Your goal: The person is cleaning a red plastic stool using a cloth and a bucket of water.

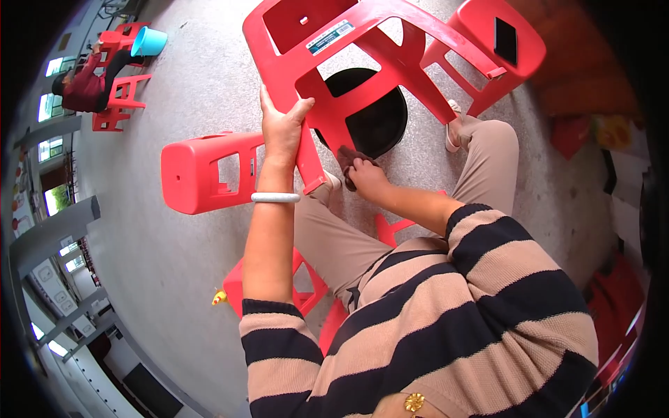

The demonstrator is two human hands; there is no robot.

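A red plastic stool (285,68) is held up tilted before me, its legs pointing about and a label stuck on one side. My left hand (285,123) grips one of its legs, thumb spread over the edge. In my right hand (368,177) is a bunched dark brown cloth (349,159), which touches another leg of the stool. Beneath the stool, on the floor between my feet, stands a round black basin (379,123), partly hidden by the stool.
A red stool (515,31) at upper right bears a smartphone (505,41). Another red stool (193,175) lies to my left. At the far upper left a seated person (86,89) is among red stools, near a light blue bucket (149,42). A small yellow toy (219,298) is at lower left.
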